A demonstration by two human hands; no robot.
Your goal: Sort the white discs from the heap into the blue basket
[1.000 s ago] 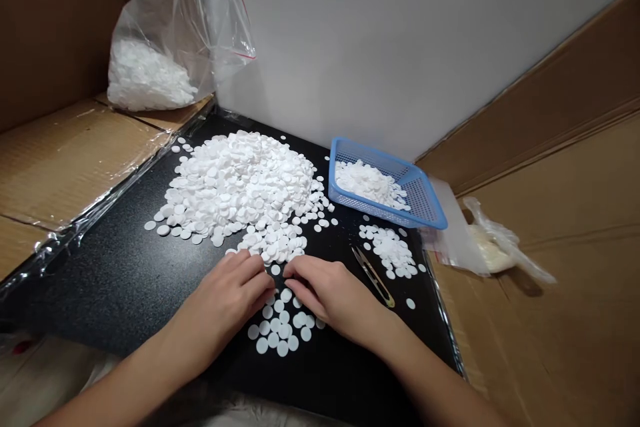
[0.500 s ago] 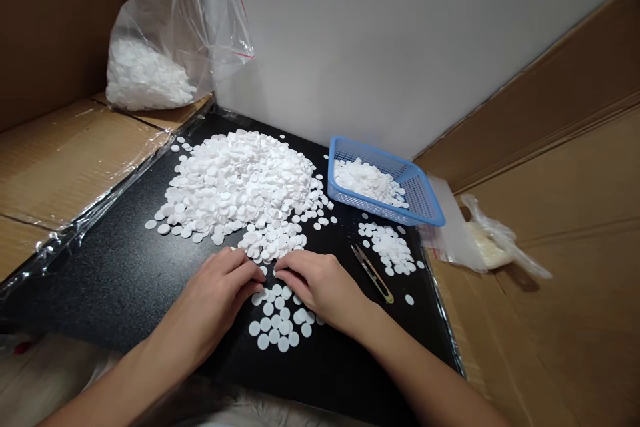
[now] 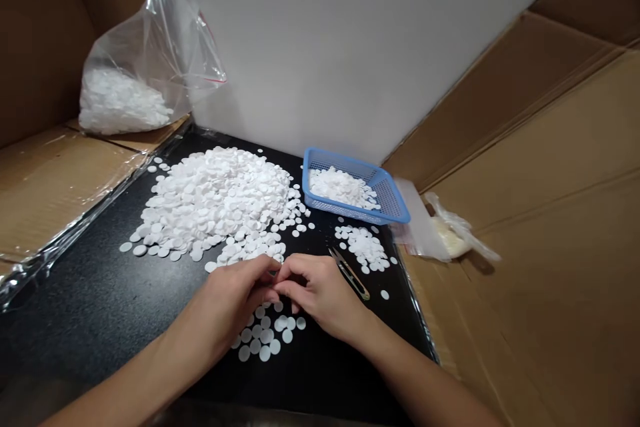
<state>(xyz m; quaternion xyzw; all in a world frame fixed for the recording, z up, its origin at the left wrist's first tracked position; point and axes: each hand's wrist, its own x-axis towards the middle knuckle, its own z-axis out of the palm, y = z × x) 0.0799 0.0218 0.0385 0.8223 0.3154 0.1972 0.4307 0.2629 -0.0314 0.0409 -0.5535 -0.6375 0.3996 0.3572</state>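
My left hand (image 3: 234,292) and my right hand (image 3: 325,292) meet over the near part of the black table, thumbs and fingertips pinched close together. Whatever sits between the fingertips is hidden or too small to make out. Just beyond the fingers lies a small heap of white round discs (image 3: 250,247), joined to a large pile of the same discs (image 3: 220,193). Below my hands a loose group of discs (image 3: 263,335) is spread flat, partly covered by the fingers. To the right of my right hand rests a pair of thread snips (image 3: 350,275).
A blue perforated basket (image 3: 353,211) holding discs stands at the back right. In front of it lies another disc cluster (image 3: 364,248). A clear bag of discs (image 3: 125,103) sits on cardboard at left. At right, a small plastic bag (image 3: 453,237) lies by the table edge.
My hands have come together, fingertips now meeting where they were apart at the discs. The camera view has shifted, moving the table's contents leftward in the picture.
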